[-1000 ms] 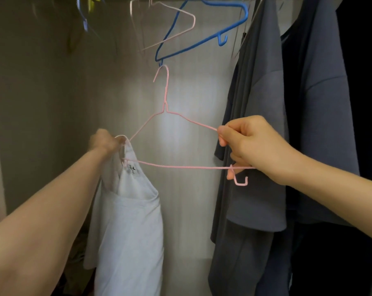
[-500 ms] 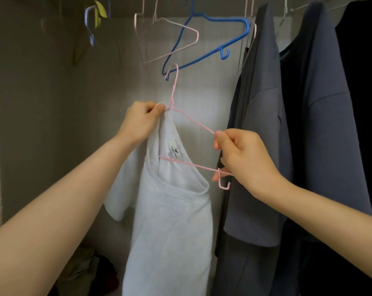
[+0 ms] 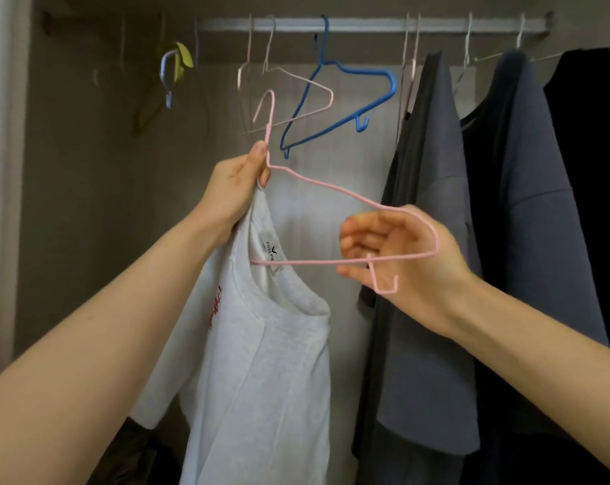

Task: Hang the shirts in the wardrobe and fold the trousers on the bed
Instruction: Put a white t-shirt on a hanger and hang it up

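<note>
At the left of the open wardrobe, the left hand (image 3: 238,183) is raised, fingers (image 3: 261,154) curled tight. Thumb and forefinger pinch the neck of the pink hanger (image 3: 310,262) just below its hook, and the collar of the white shirt (image 3: 261,362) is bunched in the same grip. Shirt hangs down from that hand; hanger's left end is hidden inside it, neck label showing, bottom bar crossing the neck opening. Some red print shows on the shirt. Hanger is tilted, right end lower, its hook in the air below the rail (image 3: 366,24), not on it. Behind it, a pale empty hanger (image 3: 310,82) and a blue hanger (image 3: 366,70) hang from the rail. Right hand (image 3: 401,260) sits behind the pink hanger's right end, fingers (image 3: 356,239) half curled and blurred. The wire crosses in front of them; whether they grip it cannot be told. Further right, a grey shirt (image 3: 426,239), a navy shirt (image 3: 541,204) and a black garment (image 3: 590,169) hang on the rail.
</note>
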`<state>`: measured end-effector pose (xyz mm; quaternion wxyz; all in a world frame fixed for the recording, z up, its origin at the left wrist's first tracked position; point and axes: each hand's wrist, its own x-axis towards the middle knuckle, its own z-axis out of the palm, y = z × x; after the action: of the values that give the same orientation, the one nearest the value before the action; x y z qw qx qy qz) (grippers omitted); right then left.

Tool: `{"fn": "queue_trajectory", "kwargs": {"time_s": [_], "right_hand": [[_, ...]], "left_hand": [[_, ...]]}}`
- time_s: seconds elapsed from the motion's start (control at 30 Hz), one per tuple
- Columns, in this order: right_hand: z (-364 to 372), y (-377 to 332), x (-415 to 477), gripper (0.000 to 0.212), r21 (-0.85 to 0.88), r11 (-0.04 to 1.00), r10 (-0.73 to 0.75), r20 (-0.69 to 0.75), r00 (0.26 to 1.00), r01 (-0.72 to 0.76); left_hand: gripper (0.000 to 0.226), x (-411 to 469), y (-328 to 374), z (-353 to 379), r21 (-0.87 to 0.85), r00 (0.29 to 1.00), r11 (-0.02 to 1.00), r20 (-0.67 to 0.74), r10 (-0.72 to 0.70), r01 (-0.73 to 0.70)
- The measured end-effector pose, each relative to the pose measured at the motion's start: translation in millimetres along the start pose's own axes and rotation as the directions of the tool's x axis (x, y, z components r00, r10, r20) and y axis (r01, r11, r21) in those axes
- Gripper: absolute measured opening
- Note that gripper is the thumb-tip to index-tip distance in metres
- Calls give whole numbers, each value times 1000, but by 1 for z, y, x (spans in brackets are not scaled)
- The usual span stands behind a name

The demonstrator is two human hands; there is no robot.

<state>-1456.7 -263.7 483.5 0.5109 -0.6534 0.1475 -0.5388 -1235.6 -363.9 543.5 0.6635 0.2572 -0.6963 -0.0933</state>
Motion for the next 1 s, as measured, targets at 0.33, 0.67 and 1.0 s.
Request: {"fn": "queue_trajectory", "kwargs": {"time_s": [0.33,0.67,1.0], "right_hand": [[23,66,1,31,-982,21,351,181,919,185],[-1,44,-16,24,-816,-365,250,377,892,448],[-21,-9,-10,26,-927,-239,-9,299,954,288]], "left_hand": [[53,0,16,4,42,998,998,-42,-52,53],[57,-5,-15,-20,187,967,967,-220,-131,174],[59,-1,-39,-41,135,900,938,-354,-255,319]]}}
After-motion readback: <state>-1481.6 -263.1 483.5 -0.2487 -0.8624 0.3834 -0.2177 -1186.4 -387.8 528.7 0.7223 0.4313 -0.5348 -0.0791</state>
